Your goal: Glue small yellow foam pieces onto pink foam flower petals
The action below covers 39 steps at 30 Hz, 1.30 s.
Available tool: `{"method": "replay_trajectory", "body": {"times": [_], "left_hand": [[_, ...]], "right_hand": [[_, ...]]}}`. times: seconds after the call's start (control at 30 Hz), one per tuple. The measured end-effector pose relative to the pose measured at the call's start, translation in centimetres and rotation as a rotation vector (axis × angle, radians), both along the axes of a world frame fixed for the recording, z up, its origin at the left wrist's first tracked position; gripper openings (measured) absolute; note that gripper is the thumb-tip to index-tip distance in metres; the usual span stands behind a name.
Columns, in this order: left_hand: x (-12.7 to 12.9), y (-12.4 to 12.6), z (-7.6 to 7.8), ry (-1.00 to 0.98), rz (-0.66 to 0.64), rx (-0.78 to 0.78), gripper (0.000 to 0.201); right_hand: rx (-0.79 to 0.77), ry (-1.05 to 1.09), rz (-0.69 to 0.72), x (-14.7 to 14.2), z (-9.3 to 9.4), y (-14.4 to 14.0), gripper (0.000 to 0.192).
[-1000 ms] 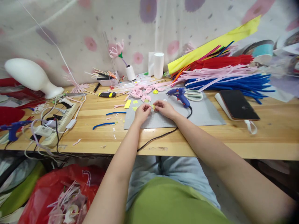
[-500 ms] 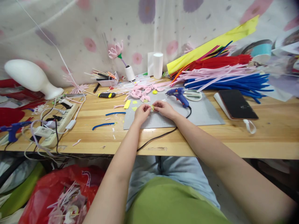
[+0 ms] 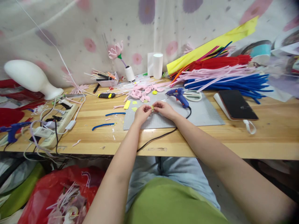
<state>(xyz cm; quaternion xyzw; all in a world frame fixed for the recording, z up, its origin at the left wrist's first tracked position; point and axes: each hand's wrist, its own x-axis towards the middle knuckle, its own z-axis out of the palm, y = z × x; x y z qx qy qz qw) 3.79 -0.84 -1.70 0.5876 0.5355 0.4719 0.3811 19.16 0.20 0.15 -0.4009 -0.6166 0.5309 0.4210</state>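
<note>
Hands meeting over the grey mat (image 3: 205,115), my left hand (image 3: 141,113) and right hand (image 3: 164,109) both pinching a small yellow piece (image 3: 152,107) between fingertips, blue glue gun (image 3: 178,95) at two o'clock, pink petals (image 3: 140,92) at twelve, phone (image 3: 237,104) far at three.

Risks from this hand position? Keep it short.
1. Both hands, left hand and right hand, pinch a small yellow piece over the grey mat; it is tiny, so a slip could lose it among the yellow scraps nearby.
2. The blue glue gun lies just beyond the right hand; if hot, its tip might burn a finger.
3. Its black cord runs under the right forearm and off the table edge; a snag could drag the gun.
</note>
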Motion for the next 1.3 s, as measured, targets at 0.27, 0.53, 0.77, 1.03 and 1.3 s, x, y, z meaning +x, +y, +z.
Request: {"method": "replay_trajectory", "body": {"times": [0.27,0.53,0.77,1.03,1.3], "left_hand": [[0.0,0.0,-0.1,0.006,-0.001,0.005,0.010],[0.3,-0.4,0.9,0.002,0.039,-0.030,0.008],[0.3,-0.5,1.2,-0.040,0.042,-0.082,0.007],[0.3,-0.5,1.1,-0.008,0.034,-0.078,0.011],[0.3,-0.6,1.1,0.016,0.035,-0.065,0.011]], "right_hand": [[0.019,-0.016,0.007,0.0,-0.2,0.1,0.012],[0.077,-0.060,0.035,0.3,-0.6,0.2,0.026],[0.259,-0.283,-0.042,-0.1,-1.1,0.1,0.020],[0.275,-0.350,-0.112,-0.1,-0.8,0.0,0.014],[0.258,-0.309,-0.100,-0.1,-0.7,-0.1,0.010]]}}
